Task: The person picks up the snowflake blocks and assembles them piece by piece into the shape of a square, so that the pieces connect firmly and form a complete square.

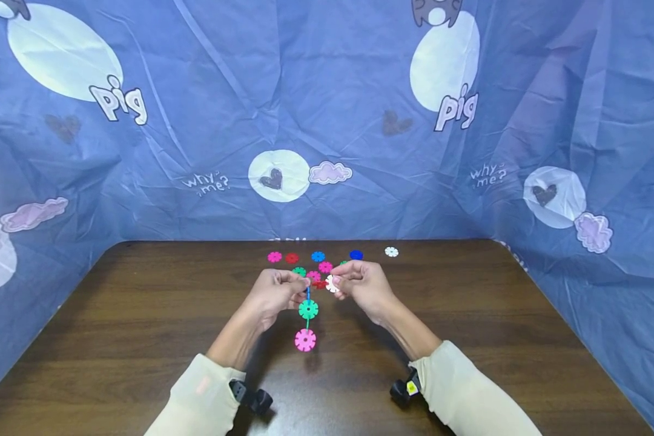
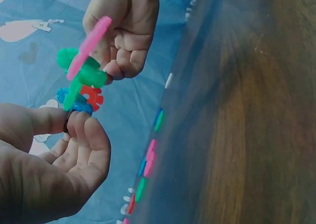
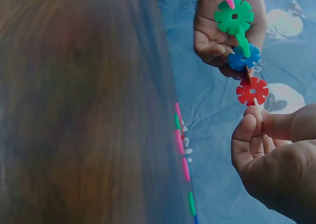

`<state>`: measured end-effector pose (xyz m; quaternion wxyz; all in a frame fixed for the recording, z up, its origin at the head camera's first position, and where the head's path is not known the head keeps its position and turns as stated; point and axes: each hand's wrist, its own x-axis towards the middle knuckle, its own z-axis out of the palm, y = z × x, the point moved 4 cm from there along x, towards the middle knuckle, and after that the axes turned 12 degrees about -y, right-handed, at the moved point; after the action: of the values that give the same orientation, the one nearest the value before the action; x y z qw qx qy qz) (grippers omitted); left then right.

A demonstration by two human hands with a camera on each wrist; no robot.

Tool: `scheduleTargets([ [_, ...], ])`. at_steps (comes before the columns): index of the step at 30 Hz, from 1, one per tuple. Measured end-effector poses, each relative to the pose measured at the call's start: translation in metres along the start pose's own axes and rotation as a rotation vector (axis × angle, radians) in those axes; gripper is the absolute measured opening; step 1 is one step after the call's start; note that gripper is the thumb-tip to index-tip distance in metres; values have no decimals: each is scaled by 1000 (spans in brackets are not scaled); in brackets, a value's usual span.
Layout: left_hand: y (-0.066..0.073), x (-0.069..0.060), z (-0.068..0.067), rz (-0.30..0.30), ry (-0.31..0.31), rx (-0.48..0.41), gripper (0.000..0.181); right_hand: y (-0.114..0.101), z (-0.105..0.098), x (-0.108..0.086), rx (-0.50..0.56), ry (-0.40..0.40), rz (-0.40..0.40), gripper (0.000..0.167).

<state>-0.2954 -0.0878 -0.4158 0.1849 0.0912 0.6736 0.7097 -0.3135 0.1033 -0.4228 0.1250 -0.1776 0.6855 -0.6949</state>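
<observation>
Seven or so flat plastic discs make up a chain held above the tabletop, each one round, smooth and thin, with short slots cut in from the rim so that the edge reads as blunt petals. The slots lock neighbouring discs at an angle, so some show a full face and others only a narrow edge. In the head view, the chain runs from the left hand toward the near side: a blue disc edge-on, a green disc face-on with a small central hole, a second green disc edge-on, then a pink disc at the end. The left grip is pinched on the chain beside the blue disc, though the fingertips hide exactly which piece they press. Between the hands sits a red disc, its slotted rim meeting a white disc, which the right hand clamps between thumb and fingers. Loose discs in pink, red, blue, green and white lie on the dark, faintly glossy wood grain beyond, before a creased blue cloth printed with pale ovals and lettering.
</observation>
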Motion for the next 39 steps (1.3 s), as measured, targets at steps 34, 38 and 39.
scheduleTargets([
  [34,-10,1,0,-38,-2,-28,17,11,9,-6,85,92,19,18],
  [38,-9,3,-1,-37,-5,-7,16,10,6,-3,91,57,22,24],
  [39,-9,4,-1,-39,-2,3,16,10,6,-2,93,52,24,25],
])
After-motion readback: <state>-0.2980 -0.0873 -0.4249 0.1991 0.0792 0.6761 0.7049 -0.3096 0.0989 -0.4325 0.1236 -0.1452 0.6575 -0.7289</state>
